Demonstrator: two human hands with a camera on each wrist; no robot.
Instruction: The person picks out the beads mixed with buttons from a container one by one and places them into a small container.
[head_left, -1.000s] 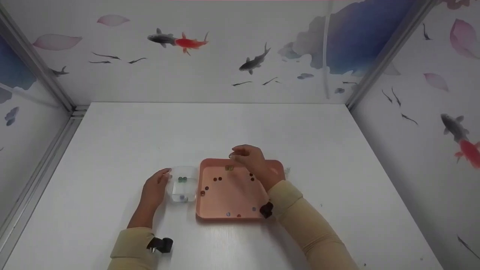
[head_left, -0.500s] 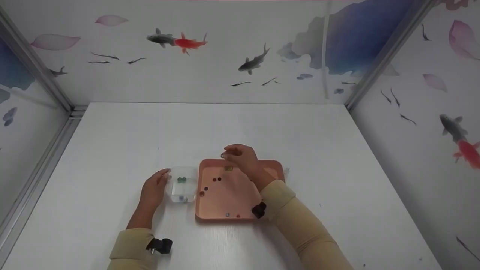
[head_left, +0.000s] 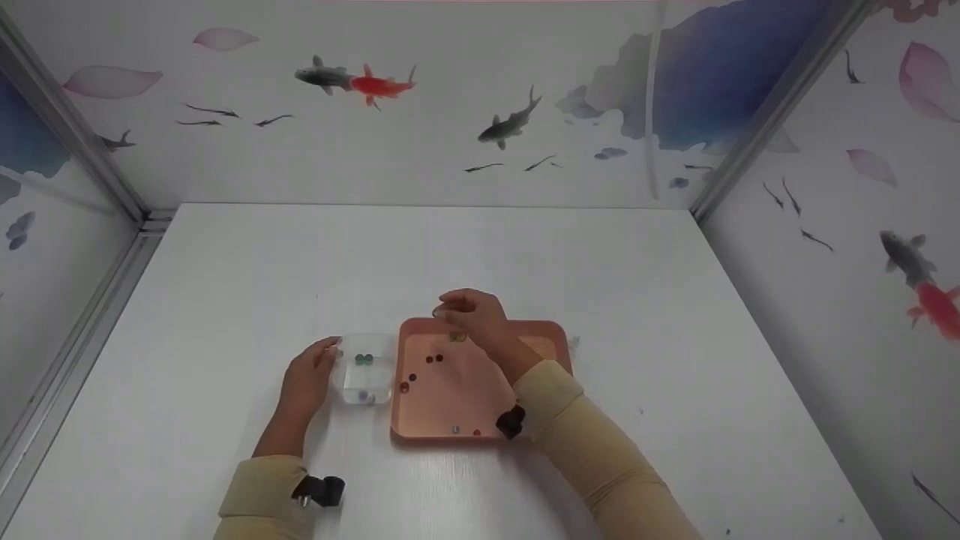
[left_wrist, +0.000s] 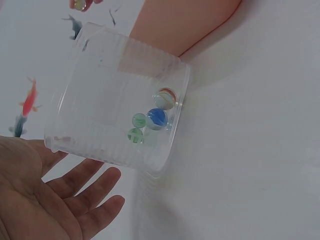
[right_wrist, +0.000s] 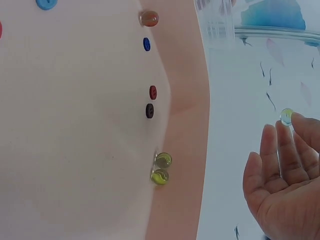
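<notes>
R hand (right_wrist: 284, 187) pinches a marble (right_wrist: 286, 116) (L hand (left_wrist: 56, 194), almost straight, touches tub (left_wrist: 100, 95)), so squeeze snug & go slow b/c it's prob. slippery.

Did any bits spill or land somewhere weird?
Maybe: a few tiny specks lie on the table, outside the tray, so they look stray. They're too small to name. The box shows no damage.
</notes>
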